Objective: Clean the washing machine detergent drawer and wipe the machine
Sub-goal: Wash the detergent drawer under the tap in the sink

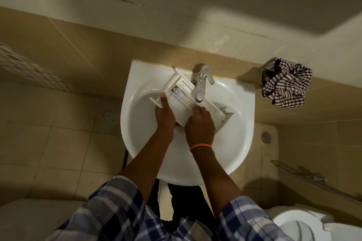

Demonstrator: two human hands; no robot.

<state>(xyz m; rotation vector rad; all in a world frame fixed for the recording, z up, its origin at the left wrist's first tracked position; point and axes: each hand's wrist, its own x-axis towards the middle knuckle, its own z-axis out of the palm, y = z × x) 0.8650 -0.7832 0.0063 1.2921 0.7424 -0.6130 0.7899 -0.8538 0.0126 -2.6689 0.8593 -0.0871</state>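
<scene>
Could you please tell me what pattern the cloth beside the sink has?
The cloth is dark-and-white checked, seen in the head view.

The white plastic detergent drawer (181,103) is sitting tilted inside the sink (231,143), toward its back edge, lying slantwise under the tap. Its open compartments are facing up, with a pale blue insert showing and brownish residue clinging inside.

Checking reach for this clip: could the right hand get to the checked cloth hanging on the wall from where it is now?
Probably yes. The right hand grips the detergent drawer in the sink; the checked cloth hangs to its right with nothing between, but it must let go of the drawer first.
</scene>
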